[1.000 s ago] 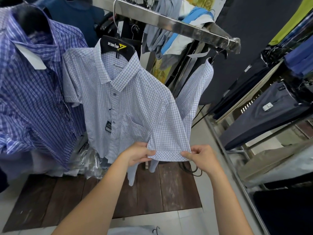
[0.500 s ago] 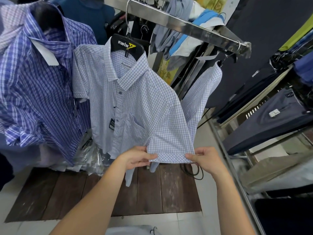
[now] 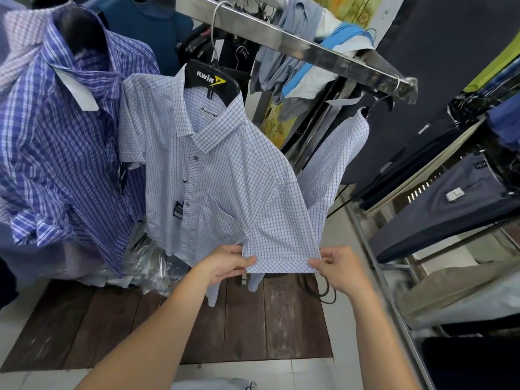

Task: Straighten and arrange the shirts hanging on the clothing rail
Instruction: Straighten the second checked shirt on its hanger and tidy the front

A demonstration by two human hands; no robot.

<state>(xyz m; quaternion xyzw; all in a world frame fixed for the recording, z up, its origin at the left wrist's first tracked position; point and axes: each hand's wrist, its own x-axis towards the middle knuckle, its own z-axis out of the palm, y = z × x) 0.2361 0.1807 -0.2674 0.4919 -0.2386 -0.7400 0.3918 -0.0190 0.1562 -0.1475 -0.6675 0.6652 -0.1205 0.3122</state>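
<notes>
We pinch sleeve hem [image 3: 281, 266] corners with left hand [image 3: 225, 263], right hand [image 3: 339, 267]; pull evenly outward, span between grips perhaps slightly rippled.

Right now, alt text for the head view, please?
The left hand and right hand pinch opposite ends of the sleeve cuff of a pale checked shirt, holding it flat. The shirt hangs on a black hanger from a metal rail, beside a blue plaid shirt.

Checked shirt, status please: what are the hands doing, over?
Left hand, right hand pinching sleeve hem, stretched flat. Light checked shirt on black hanger. Blue plaid shirt close alongside.
</notes>
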